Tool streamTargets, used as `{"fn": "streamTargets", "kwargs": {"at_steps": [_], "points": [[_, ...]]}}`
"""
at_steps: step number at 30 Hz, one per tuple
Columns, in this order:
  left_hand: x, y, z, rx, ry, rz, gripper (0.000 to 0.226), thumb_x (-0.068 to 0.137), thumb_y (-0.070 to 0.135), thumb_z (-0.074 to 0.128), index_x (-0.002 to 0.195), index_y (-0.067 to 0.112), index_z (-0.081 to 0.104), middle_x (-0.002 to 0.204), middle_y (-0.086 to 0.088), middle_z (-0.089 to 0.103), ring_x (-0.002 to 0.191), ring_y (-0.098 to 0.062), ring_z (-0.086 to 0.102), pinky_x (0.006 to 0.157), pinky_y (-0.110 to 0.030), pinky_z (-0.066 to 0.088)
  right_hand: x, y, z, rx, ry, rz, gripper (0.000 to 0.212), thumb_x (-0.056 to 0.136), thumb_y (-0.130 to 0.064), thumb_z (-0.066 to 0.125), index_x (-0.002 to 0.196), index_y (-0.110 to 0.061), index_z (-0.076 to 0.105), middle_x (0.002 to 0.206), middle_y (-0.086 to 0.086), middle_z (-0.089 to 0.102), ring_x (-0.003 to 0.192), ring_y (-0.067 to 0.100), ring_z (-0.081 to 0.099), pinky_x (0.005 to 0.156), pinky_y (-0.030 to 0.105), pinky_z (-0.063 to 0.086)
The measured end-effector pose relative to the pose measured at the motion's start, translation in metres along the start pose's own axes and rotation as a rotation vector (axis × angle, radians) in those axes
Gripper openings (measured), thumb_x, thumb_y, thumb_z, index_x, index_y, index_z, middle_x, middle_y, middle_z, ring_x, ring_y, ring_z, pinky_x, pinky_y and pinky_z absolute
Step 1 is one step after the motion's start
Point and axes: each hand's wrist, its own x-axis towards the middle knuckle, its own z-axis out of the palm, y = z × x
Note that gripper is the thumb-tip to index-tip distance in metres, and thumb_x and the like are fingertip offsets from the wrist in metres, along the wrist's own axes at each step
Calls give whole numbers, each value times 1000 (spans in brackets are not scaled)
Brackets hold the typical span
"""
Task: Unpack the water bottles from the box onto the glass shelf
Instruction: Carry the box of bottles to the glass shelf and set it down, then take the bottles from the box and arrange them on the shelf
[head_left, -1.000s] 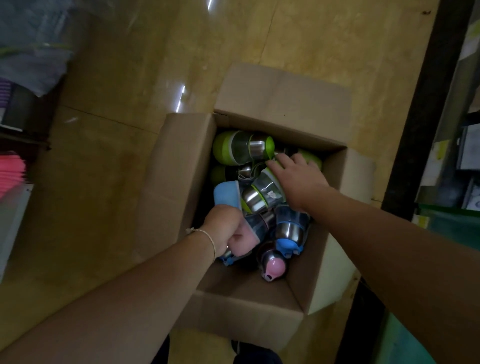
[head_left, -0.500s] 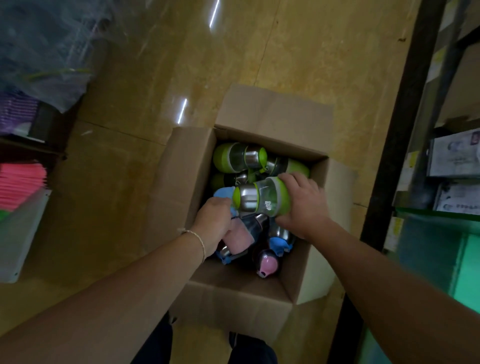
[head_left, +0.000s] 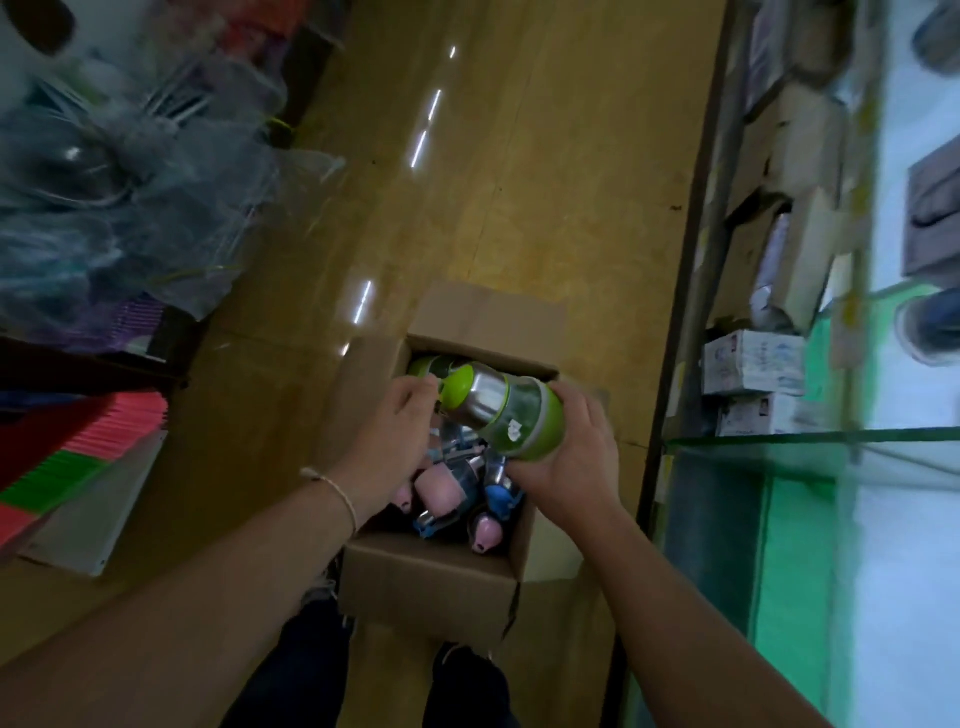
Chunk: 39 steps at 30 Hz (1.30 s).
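An open cardboard box (head_left: 431, 587) stands on the floor below me, with several bottles lying in it: a green one (head_left: 427, 365) at the far end, a pink one (head_left: 439, 488) and a blue-capped one (head_left: 497, 494) nearer me. My right hand (head_left: 566, 462) grips the wide end of a green and steel water bottle (head_left: 498, 410), which lies sideways above the box. The fingers of my left hand (head_left: 395, 431) curl against the bottle's green lid end. At the right is the glass shelf (head_left: 779, 437), with its green edge at about hand height.
Under and behind the glass shelf, white cartons (head_left: 753, 364) are stacked on a rack. At the left lie plastic-wrapped goods (head_left: 119, 208) and a stack of pink and green folders (head_left: 83, 457). The yellow floor (head_left: 519, 182) runs ahead beyond the box. My legs are just behind the box.
My right hand has lifted the green bottle up out of the box. My left hand has let go of the pink and blue bottle and moved up to the green bottle's lid. The view has tilted upward.
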Motion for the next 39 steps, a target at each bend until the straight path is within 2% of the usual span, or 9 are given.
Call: {"fn": "streamTargets", "kwargs": {"at_steps": [5, 11, 13, 18, 20, 25, 31, 34, 39], "points": [[-65, 61, -19, -46, 96, 79, 18, 103, 28, 43, 90, 28, 55, 85, -10, 60, 68, -17, 56, 56, -28, 45, -33, -43, -81, 73, 52, 45, 91, 50, -42, 81, 132, -30, 43, 119, -10, 44, 106, 15, 52, 89, 46, 51], [-152, 131, -50, 362, 20, 483, 26, 102, 32, 43, 120, 18, 57, 94, 5, 59, 82, -8, 54, 69, -18, 42, -84, -96, -171, 110, 157, 50, 85, 51, -38, 86, 127, -28, 47, 110, -13, 44, 98, 10, 51, 83, 36, 52], [-175, 162, -56, 447, -8, 648, 39, 100, 39, 43, 127, 14, 57, 106, 7, 56, 95, -6, 52, 84, -17, 39, -99, -119, -197, 137, 193, 58, 82, 53, -35, 86, 126, -29, 47, 109, -12, 44, 97, 10, 51, 80, 34, 51], [-230, 239, -71, 495, -260, 911, 45, 96, 50, 39, 117, 18, 63, 98, 14, 59, 92, 6, 51, 84, -16, 41, -128, -178, -251, 163, 298, 54, 84, 51, -35, 86, 125, -35, 48, 111, -13, 49, 93, 6, 51, 70, 20, 39], [-247, 263, -78, 555, -281, 951, 45, 95, 54, 44, 124, 24, 59, 109, 12, 59, 102, 1, 52, 88, -22, 44, -138, -199, -270, 175, 354, 47, 85, 50, -35, 87, 126, -35, 48, 111, -13, 51, 94, 7, 52, 71, 20, 39], [-282, 315, -93, 506, -267, 1195, 29, 91, 43, 61, 115, 26, 61, 104, 11, 61, 96, 1, 54, 77, -10, 45, -161, -248, -312, 188, 465, 55, 89, 47, -37, 87, 125, -38, 45, 114, -12, 51, 97, 8, 54, 77, 27, 45], [-319, 374, -102, 514, -341, 1404, 19, 87, 54, 57, 102, 43, 57, 96, 18, 60, 88, -1, 56, 74, -32, 54, -187, -294, -360, 159, 579, 103, 85, 43, -47, 84, 117, -45, 42, 108, -20, 51, 90, -3, 50, 67, 18, 43], [-342, 406, -101, 519, -407, 1525, 31, 84, 67, 49, 99, 41, 58, 95, 18, 59, 88, -1, 56, 73, -28, 53, -201, -312, -385, 146, 661, 137, 87, 40, -52, 83, 116, -46, 42, 106, -20, 52, 93, 0, 53, 75, 27, 51], [-386, 453, -88, 505, -446, 1713, 27, 86, 55, 51, 105, 37, 59, 97, 19, 56, 86, 3, 54, 70, -19, 47, -226, -338, -434, 25, 786, 180, 87, 37, -63, 78, 113, -40, 43, 104, -19, 50, 100, 10, 52, 85, 35, 52]]}}
